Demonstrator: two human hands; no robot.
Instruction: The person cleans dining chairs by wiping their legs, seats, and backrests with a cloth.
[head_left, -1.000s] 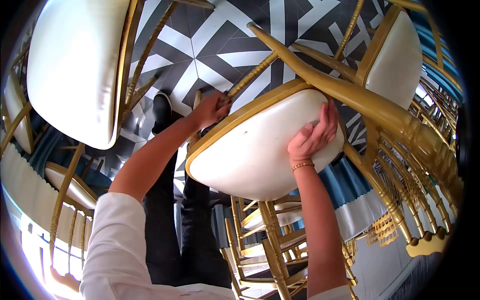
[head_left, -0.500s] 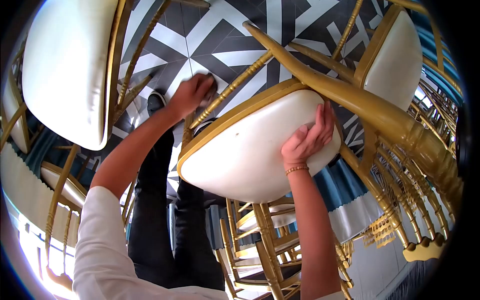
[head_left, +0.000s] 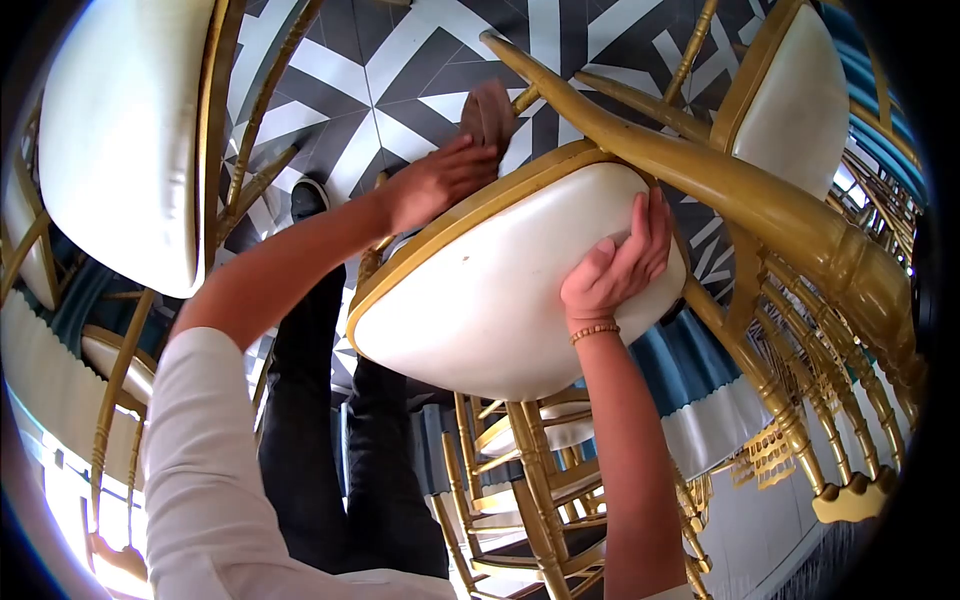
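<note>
A gold chair (head_left: 430,240) with a white padded seat (head_left: 490,290) is tilted in front of me, one thick leg (head_left: 680,165) reaching toward the upper left. My right hand (head_left: 620,260), a beaded bracelet at its wrist, presses on the seat, with its fingers at the far right rim. Beyond the seat's far edge, my left hand (head_left: 435,185) holds a brown cloth (head_left: 488,115) against a thin gold rung (head_left: 526,98). The cloth is blurred, and part of the rung is hidden behind it.
Another white-seated chair (head_left: 125,140) stands close on the left, and one more (head_left: 795,100) at the upper right. Stacked gold chairs (head_left: 530,490) are below. Blue and white table drapery (head_left: 690,370) hangs to the right. My shoe (head_left: 309,197) is on the patterned floor (head_left: 430,75).
My left hand has moved up and to the right along the rung with the cloth. My right hand keeps its place on the seat, and the chair has barely shifted.
</note>
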